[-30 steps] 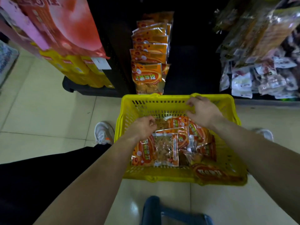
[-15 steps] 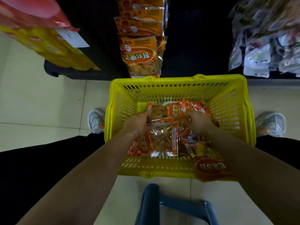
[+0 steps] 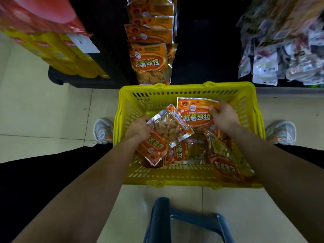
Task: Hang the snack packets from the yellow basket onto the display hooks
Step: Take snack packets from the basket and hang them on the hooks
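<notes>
The yellow basket (image 3: 185, 178) stands on the floor between my feet, holding several orange snack packets (image 3: 224, 168). My left hand (image 3: 138, 128) grips one packet (image 3: 164, 132) turned back side up, lifted above the pile. My right hand (image 3: 224, 118) grips a second packet (image 3: 194, 114) with its printed front facing up, raised near the basket's far wall. Straight ahead, a column of identical orange packets (image 3: 149, 62) hangs on the dark display rack; the hooks themselves are hidden.
Yellow boxes (image 3: 57, 55) under a red bag stand at the left on a black base. Pale and clear snack bags (image 3: 280, 58) hang at the right. A blue stool edge (image 3: 175, 220) lies below the basket. My shoes (image 3: 103, 130) flank it.
Both hands have lifted out of the pile, each with a packet. The right hand's packet came up toward the far wall, and the left packet tilted upward.
</notes>
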`<act>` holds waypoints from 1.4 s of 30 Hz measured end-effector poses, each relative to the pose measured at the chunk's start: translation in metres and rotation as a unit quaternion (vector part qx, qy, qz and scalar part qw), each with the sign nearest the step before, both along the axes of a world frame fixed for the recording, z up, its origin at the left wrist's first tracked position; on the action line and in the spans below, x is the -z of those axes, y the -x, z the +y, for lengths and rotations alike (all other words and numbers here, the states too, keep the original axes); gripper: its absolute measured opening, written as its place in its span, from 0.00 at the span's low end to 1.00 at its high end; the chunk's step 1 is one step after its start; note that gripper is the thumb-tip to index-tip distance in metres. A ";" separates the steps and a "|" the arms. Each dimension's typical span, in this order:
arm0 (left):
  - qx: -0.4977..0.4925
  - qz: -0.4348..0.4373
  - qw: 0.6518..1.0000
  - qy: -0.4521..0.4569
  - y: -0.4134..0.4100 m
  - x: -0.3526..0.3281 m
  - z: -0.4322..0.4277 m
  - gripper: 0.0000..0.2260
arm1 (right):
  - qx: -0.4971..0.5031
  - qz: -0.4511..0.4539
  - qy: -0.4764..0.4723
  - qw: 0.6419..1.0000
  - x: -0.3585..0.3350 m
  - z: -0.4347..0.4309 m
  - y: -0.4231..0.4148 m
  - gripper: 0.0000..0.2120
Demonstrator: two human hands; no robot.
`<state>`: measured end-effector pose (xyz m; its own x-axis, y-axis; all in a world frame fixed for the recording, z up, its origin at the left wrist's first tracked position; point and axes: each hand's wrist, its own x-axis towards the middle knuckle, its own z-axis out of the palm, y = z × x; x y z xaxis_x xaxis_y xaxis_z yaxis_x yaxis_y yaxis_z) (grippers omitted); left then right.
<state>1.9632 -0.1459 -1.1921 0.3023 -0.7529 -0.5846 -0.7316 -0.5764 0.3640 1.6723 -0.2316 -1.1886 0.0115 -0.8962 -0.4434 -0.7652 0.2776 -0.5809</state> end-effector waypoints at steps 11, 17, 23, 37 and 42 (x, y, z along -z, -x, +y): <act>-0.010 0.040 0.997 -0.065 0.014 0.000 -0.008 0.19 | 0.044 -0.074 0.051 0.995 -0.025 -0.015 -0.003 0.20; 0.014 0.047 0.998 -0.046 0.009 -0.015 -0.010 0.06 | -0.006 -0.121 0.017 0.992 -0.040 -0.024 -0.001 0.16; -0.043 0.134 0.989 0.053 -0.001 -0.043 -0.028 0.07 | -0.126 -0.065 0.044 0.989 -0.061 -0.034 -0.001 0.07; 0.030 0.224 0.972 0.068 0.029 -0.059 -0.058 0.10 | -0.306 0.004 0.079 0.949 -0.048 -0.008 -0.058 0.05; -0.031 0.233 0.966 0.110 0.025 -0.055 -0.056 0.07 | -0.246 0.003 0.062 0.967 -0.036 -0.003 -0.061 0.10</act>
<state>1.9379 -0.2023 -1.1371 0.0938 -0.8630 -0.4964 -0.4262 -0.4854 0.7634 1.7333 -0.2347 -1.1523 0.4476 -0.8296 -0.3337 -0.7909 -0.1931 -0.5808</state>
